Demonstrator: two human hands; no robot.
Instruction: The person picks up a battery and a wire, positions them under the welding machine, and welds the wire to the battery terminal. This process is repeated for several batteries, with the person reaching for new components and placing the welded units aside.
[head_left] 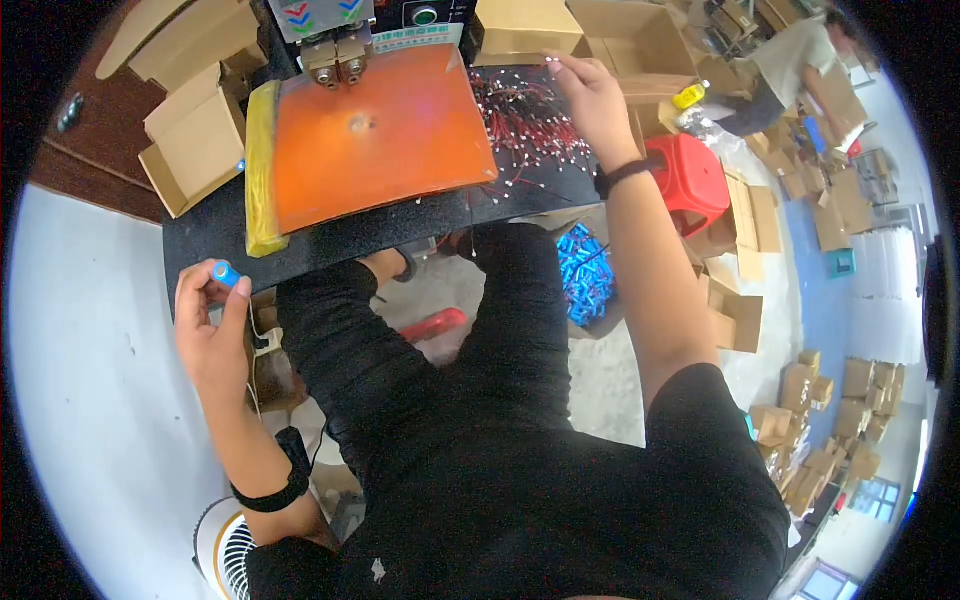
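Observation:
Low on the left, beside the black table's edge, my left hand (pixel 212 325) is closed round a blue cylindrical battery cell (pixel 226 273), gripped between thumb and fingers with one round end showing. Over the far right of the table my right hand (pixel 598 108) is closed in a pinch. A small white tip shows at its fingertips, like the ends of the red and black wire leads (pixel 530 130) heaped beside it. Between the hands lies an orange sheet (pixel 400 150) with a dark worn spot, under the two metal electrodes of a welding machine (pixel 335 62).
Yellow tape-like wrapping (pixel 262 170) edges the sheet's left side. An open cardboard box (pixel 195 140) stands at the table's left. Below the table on the right are a container of blue cells (pixel 585 275) and a red stool (pixel 690 180). Another person (pixel 800 65) handles cardboard farther right.

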